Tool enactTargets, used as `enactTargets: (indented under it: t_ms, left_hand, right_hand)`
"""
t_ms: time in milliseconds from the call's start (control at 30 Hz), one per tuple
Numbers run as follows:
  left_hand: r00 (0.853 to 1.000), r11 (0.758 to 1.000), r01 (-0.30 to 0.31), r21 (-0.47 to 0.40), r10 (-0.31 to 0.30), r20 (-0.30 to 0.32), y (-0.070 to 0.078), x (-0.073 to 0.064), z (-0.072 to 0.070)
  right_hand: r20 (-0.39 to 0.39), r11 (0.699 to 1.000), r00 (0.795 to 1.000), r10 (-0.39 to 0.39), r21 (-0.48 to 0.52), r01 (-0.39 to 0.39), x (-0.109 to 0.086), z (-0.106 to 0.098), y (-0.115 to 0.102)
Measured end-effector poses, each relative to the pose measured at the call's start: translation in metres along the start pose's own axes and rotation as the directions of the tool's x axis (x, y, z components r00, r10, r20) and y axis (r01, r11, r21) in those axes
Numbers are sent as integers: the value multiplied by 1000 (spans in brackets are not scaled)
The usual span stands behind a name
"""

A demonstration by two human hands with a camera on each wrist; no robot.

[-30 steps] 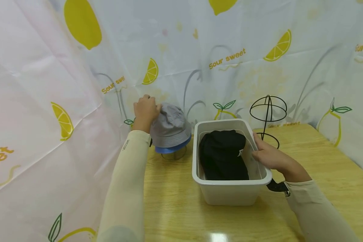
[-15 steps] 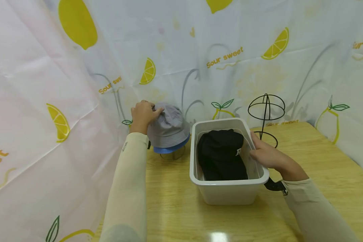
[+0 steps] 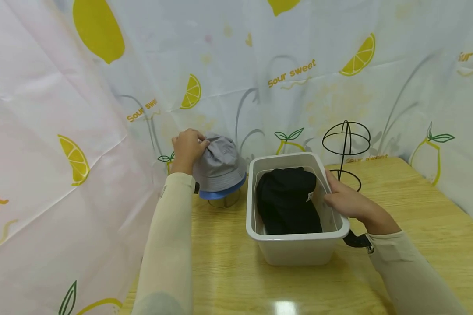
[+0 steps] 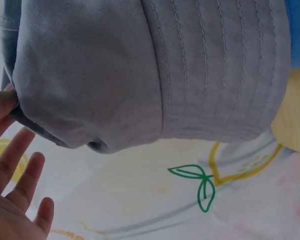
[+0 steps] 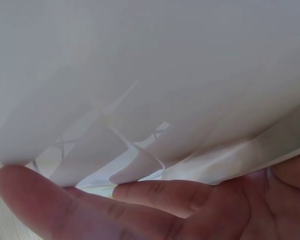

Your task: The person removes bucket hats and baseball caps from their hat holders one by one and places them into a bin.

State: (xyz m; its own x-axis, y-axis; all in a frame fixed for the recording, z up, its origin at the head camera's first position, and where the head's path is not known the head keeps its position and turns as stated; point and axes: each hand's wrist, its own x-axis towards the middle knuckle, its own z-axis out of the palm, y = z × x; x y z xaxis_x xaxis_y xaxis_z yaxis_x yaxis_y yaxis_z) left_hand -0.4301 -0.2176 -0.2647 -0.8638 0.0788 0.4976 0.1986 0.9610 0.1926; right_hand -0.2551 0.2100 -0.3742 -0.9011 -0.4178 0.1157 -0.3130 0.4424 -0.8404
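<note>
A grey bucket hat (image 3: 219, 164) sits over a blue hat (image 3: 232, 189) on a wire stand (image 3: 225, 201) at the back left. At the top of its crown my left hand (image 3: 188, 148) pinches the cloth. The left wrist view has the hat (image 4: 90, 75) close up, with several fingers (image 4: 26, 182) spread apart from it and the thumb out of sight. My right hand (image 3: 348, 199) grips the right rim of a white plastic bin (image 3: 299, 251). Inside the bin lies a black cap (image 3: 287, 201) with a white mark. From the right wrist, fingers (image 5: 157, 195) lie along the bin's outer wall.
Behind the bin, to the right, stands a bare black wire hat stand (image 3: 344, 151). The wooden table (image 3: 414, 205) meets a lemon-print cloth (image 3: 220, 52) hung at the back, and the cloth also runs along the left side.
My left hand has come down slightly onto the grey hat's crown, its fingers closing on the cloth. The right hand stays on the bin. The whole view has shifted a little.
</note>
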Motion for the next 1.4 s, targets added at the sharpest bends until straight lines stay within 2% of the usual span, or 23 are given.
enactTargets:
  t_ms: [233,400,833,967,1100,1400]
  left_hand:
    - [999,1000,18,11,-18,-29,7,1,-5]
    - [998,999,30,-13,-30,-57,8,4,-8]
    - [986,994,-21,-104,3,-166,16,10,-18]
    - [984,989,-37,-145,11,-179,20,12,-24]
    - [984,974,-31,-225,-10,-180,23,13,-30]
    - [973,907,-56,-417,-44,-226,29,20,-42]
  right_hand:
    - [4,1000,1000,5,-3,-5,1,-1,0]
    - [5,1000,1000,4,-1,-4,1,-1,0]
    - [0,1000,1000,-2,11,2,1,-1,-1]
    - [-1,1000,1000,0,24,0,0,0,-1]
    - [-4,999,1000,-10,31,10,1,0,1]
    - [-3,1000,1000,1,27,-1,1,1,1]
